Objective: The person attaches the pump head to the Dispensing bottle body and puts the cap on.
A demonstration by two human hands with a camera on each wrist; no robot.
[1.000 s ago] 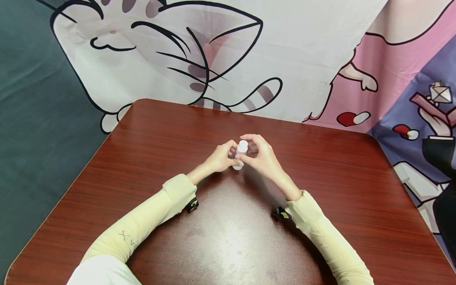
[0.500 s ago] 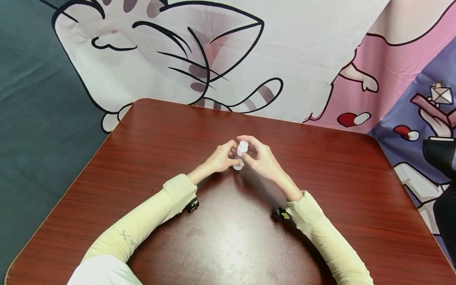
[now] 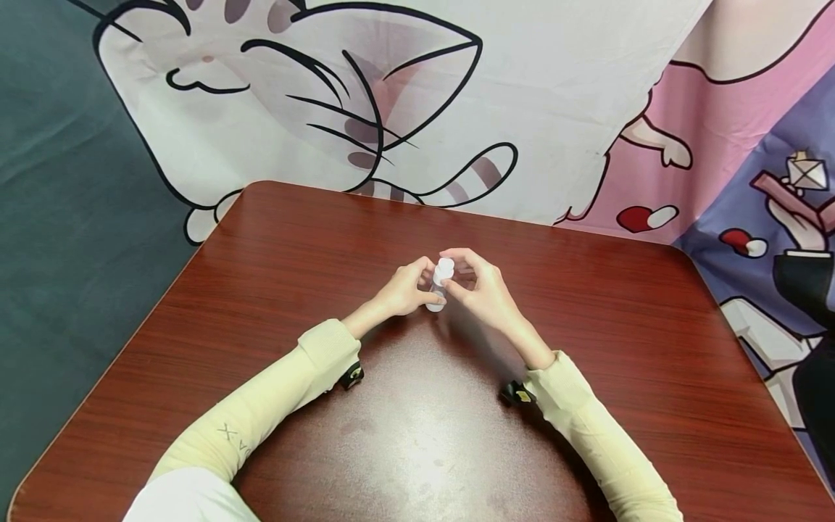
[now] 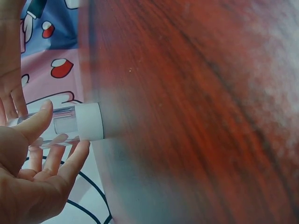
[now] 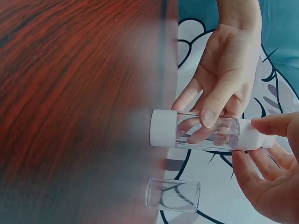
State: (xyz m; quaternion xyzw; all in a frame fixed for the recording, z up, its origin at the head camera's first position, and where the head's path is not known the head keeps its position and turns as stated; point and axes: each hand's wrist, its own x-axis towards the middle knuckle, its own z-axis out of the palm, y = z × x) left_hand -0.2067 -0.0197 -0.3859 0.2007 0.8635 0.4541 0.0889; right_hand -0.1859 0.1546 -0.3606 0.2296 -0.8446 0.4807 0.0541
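A clear cylindrical pump bottle point(image 5: 226, 125) with a white base point(image 5: 163, 128) stands upright at the middle of the table. My left hand point(image 3: 400, 292) grips its clear body between thumb and fingers, low near the base. Higher up, the thumb and fingers of my right hand point(image 3: 488, 293) pinch the white pump top point(image 5: 249, 134). Beside the bottle, the right wrist view shows a clear cap point(image 5: 173, 195) standing on the table. In the head view that cap is mostly hidden by my right hand.
The reddish-brown wooden table point(image 3: 313, 239) has rounded far corners. Behind it hangs a cloth backdrop point(image 3: 554, 87) printed with a cartoon cat. A dark object point(image 3: 815, 406) shows at the right edge of the head view.
My right thumb and fingers have shifted slightly on the white top, with the thumb a little farther right than before. The left hand and the bottle have stayed in place.
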